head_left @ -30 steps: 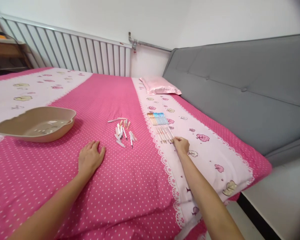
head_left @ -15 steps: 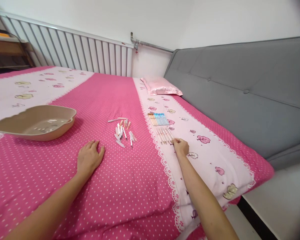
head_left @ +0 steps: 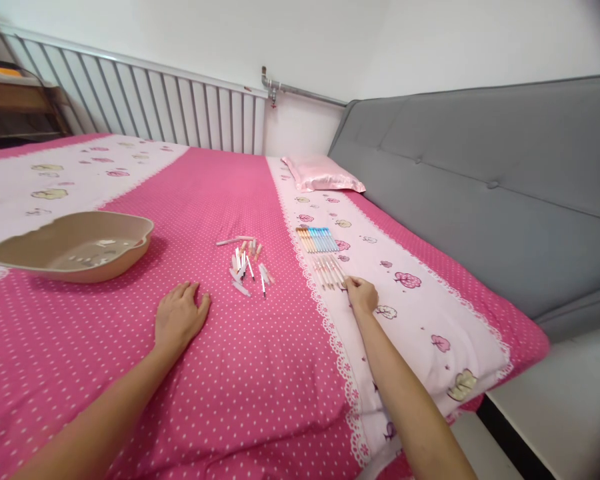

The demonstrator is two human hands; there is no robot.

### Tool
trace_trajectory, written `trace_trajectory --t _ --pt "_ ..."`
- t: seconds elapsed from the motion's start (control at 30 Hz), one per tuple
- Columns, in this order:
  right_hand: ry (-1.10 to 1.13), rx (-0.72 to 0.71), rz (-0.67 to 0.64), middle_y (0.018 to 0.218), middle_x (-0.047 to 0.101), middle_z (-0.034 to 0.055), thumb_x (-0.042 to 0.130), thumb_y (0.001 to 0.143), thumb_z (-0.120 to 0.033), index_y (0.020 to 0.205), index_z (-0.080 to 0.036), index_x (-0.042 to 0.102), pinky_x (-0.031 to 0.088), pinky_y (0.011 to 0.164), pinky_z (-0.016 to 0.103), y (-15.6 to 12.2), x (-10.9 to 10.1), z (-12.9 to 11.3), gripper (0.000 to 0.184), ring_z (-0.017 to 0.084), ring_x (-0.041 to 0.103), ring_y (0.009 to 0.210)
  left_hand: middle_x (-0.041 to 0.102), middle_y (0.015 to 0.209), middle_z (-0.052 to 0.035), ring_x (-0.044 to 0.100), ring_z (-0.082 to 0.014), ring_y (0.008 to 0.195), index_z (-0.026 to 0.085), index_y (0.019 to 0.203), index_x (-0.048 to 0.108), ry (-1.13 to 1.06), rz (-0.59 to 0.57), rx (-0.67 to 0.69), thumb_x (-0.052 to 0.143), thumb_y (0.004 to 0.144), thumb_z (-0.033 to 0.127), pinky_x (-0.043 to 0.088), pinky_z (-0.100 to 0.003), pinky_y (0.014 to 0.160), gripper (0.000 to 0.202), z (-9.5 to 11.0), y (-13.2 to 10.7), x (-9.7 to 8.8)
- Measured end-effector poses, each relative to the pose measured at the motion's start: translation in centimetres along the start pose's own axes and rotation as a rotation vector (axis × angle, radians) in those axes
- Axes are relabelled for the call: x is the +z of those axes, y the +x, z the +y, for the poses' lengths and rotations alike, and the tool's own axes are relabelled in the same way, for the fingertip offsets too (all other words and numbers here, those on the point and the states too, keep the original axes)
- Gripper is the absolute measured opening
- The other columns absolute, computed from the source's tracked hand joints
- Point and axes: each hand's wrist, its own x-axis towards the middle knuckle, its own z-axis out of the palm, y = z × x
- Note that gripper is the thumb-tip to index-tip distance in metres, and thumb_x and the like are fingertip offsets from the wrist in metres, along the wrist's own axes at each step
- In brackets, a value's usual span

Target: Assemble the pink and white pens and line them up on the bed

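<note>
My left hand (head_left: 179, 318) lies flat and open on the pink dotted bedsheet (head_left: 220, 373), holding nothing. My right hand (head_left: 363, 294) rests curled on the pale strip of the sheet, its fingertips at the near end of a row of pink pens (head_left: 329, 271). Whether it grips a pen is hidden. Just beyond lies a tidy row of blue and orange pens (head_left: 317, 239). A loose pile of pens and caps (head_left: 247, 261) sits between my two hands, a little farther off.
A beige shallow tray (head_left: 10, 257) with small bits inside stands at the left. A pink pillow (head_left: 323, 176) lies at the bed's head. A grey upholstered headboard (head_left: 480, 180) runs along the right. A white radiator (head_left: 145, 100) lines the far wall.
My right hand has crept slightly closer to the pink pens. The view has shifted a little. My left hand has stayed put.
</note>
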Motion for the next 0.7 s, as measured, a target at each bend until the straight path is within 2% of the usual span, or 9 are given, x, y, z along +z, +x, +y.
trace_trajectory --t 0.23,0.5,0.7 --pt "-0.015 -0.024 0.021 0.083 0.072 0.0049 0.047 0.079 -0.05 0.088 -0.026 0.075 0.039 0.074 0.031 0.06 0.13 0.24 0.038 0.022 0.062 0.08 0.056 0.13 -0.016 0.049 -0.0289 0.121 0.007 0.123 0.056 0.002 0.002 0.001 0.03 0.087 0.046 0.034 -0.039 0.105 0.059 -0.04 0.07 0.14" --pt "-0.011 -0.036 0.032 0.059 0.065 0.0039 0.042 0.081 -0.051 0.069 -0.023 0.072 0.038 0.065 0.029 0.24 0.25 0.67 0.043 0.02 0.057 0.062 0.056 0.129 -0.0164 0.05 -0.0294 0.119 0.007 0.124 0.056 0.008 -0.003 -0.002 0.03 0.087 0.046 0.035 -0.04 0.104 0.06 0.07 0.15 0.07" --pt "0.0 -0.055 0.035 0.064 0.066 0.0049 0.043 0.081 -0.049 0.071 -0.023 0.072 0.039 0.068 0.031 0.33 0.32 0.83 0.041 0.022 0.058 0.067 0.056 0.13 -0.0158 0.05 -0.0294 0.119 0.007 0.124 0.056 0.013 -0.011 -0.001 0.029 0.087 0.047 0.035 -0.04 0.104 0.06 -0.04 0.19 0.2"
